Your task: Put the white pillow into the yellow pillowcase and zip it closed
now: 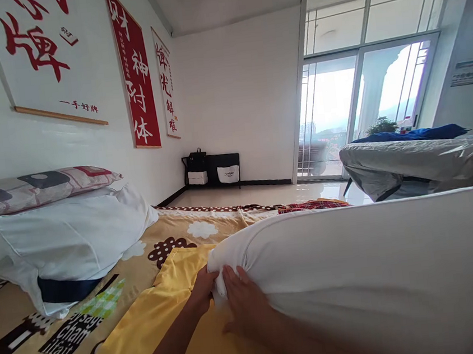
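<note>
Two bare hands, nearest item: left hand (204,290) and right hand (244,306) meet at the corner of a white pillow (356,266); each grip is pressed shut, pinching a bunch of the white fabric at that corner.

White pillow: large, plump, lying across the bed, with the pinched corner pointing toward the yellow pillowcase (158,320).

Yellow pillowcase: spread flat on the bed just beside that corner and under the forearms; none of it is drawn over the white pillow yet, so the covering looks barely begun, with the whole pillow left bare.

Patterned bedsheet (20,329): beneath the white pillow and reaching beyond it.

Pillow stack (69,234): well apart from the white pillow, against the wall; one white, one patterned on top.

Red calligraphy banner (134,69): on the wall above that stack.

Glass balcony door (360,107): farthest, past the white pillow.
</note>
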Demonstrator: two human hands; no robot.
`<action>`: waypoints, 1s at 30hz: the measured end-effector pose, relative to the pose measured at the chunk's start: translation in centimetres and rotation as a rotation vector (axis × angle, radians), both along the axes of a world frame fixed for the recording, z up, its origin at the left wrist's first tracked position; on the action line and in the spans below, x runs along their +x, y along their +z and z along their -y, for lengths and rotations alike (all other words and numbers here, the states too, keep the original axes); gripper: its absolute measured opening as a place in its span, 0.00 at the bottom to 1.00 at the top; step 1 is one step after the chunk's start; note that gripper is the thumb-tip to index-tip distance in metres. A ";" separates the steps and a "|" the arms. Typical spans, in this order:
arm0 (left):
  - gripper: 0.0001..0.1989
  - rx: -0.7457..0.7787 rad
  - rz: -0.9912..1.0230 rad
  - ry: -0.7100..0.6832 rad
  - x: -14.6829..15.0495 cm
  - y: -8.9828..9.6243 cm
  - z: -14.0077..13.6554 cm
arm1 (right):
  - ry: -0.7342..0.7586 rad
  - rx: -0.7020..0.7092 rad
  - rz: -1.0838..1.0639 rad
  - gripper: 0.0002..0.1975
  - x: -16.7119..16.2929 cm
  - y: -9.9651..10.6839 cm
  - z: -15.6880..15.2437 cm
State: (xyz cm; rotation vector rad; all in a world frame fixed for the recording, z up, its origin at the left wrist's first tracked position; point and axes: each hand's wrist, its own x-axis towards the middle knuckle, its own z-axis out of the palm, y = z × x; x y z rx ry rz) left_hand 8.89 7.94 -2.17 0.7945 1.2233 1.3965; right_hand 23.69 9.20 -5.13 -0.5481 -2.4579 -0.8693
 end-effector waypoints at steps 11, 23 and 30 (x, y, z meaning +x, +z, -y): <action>0.23 0.136 -0.092 0.038 2.2 5.1 1.5 | -0.028 0.225 -0.605 0.21 -1.9 0.8 0.4; 0.40 0.387 -0.073 -0.300 4.1 7.0 2.9 | 0.013 -0.047 -0.916 0.08 6.1 14.5 0.7; 0.26 0.196 -0.751 -0.465 2.9 -1.6 3.6 | -0.061 -0.135 -0.936 0.06 13.4 24.1 2.4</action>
